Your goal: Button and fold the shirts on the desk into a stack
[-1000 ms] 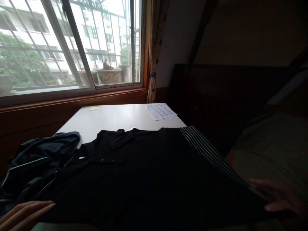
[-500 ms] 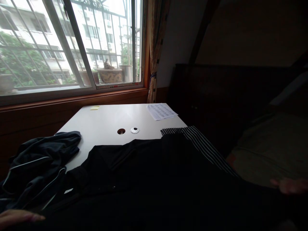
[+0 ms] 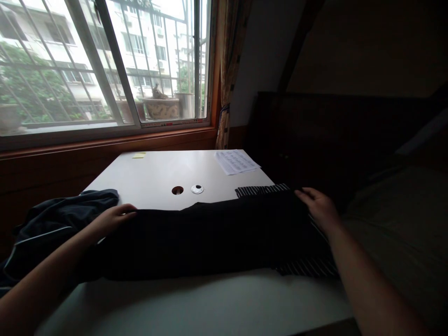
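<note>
A black shirt [image 3: 210, 238] with white-striped sleeves lies folded in half across the white table [image 3: 196, 303]. My left hand [image 3: 114, 218] rests on its far left corner, fingers curled over the edge of the cloth. On the far right corner sits my right hand [image 3: 317, 205], fingers bent down onto the fabric beside the striped sleeve [image 3: 261, 190]. Whether either hand pinches the cloth is too dark to make out.
A second dark garment [image 3: 52, 224] with pale piping is heaped at the table's left edge. A printed sheet [image 3: 236, 161], a yellow note [image 3: 138, 155], a cable hole [image 3: 177, 190] and its cap [image 3: 197, 189] lie further back. A window is behind, dark furniture to the right.
Both hands carried the shirt's near hem up and away, folding it over the upper half. The near part of the table is now uncovered.
</note>
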`<state>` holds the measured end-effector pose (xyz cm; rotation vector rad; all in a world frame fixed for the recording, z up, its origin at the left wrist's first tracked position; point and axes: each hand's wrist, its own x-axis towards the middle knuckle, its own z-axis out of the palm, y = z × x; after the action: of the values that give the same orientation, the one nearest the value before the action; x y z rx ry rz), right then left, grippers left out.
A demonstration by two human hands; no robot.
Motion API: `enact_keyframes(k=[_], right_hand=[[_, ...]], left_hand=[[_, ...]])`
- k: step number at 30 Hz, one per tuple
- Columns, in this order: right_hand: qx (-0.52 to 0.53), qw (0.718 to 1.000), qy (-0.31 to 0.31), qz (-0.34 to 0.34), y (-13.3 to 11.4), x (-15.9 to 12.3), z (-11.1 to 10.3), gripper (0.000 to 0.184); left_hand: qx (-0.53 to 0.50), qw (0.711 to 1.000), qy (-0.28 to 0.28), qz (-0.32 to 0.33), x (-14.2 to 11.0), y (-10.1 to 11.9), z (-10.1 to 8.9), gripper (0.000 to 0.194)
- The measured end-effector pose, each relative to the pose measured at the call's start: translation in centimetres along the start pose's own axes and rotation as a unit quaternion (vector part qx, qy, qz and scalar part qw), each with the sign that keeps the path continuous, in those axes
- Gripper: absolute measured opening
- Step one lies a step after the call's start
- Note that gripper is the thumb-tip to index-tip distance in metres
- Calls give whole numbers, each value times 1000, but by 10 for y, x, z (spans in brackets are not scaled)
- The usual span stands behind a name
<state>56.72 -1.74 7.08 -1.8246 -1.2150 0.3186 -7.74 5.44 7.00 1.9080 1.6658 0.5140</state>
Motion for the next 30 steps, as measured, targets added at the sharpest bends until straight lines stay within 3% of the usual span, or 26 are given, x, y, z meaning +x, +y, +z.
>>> enact_keyframes(k=[3, 6, 9, 11, 13, 15, 18, 22, 25, 30], right_hand=[[-67, 997, -44, -15, 16, 19, 25, 39], [-143, 986, -81, -10, 34, 33, 37, 31], [-245, 965, -87, -35, 33, 40, 45, 34], [-304, 945, -64, -102, 14, 39, 57, 38], [-301, 931, -70, -195, -16, 32, 82, 34], [-207, 919, -171, -287, -51, 20, 118, 27], [-77, 865, -337, -363, -99, -3, 183, 18], [-11, 798, -436, -416, -134, -22, 251, 29], [-36, 778, -474, -411, -141, -23, 272, 37], [-79, 784, -502, -356, -142, -17, 273, 26]], left_hand=[[15, 998, -66, -11, 21, -15, 13, 55], [25, 997, -76, -15, 25, -27, 16, 54], [9, 996, -86, -31, 20, -37, 10, 57], [-8, 994, -99, -45, 17, -42, 8, 58], [-16, 992, -111, -53, 16, -47, 8, 60], [-10, 992, -113, -55, 18, -49, 10, 63], [9, 995, -90, -49, 25, -50, 16, 63], [27, 998, -52, -22, 28, -47, 21, 52], [37, 999, -37, -3, 25, -44, 20, 45], [55, 998, -10, 32, 20, -42, 16, 40]])
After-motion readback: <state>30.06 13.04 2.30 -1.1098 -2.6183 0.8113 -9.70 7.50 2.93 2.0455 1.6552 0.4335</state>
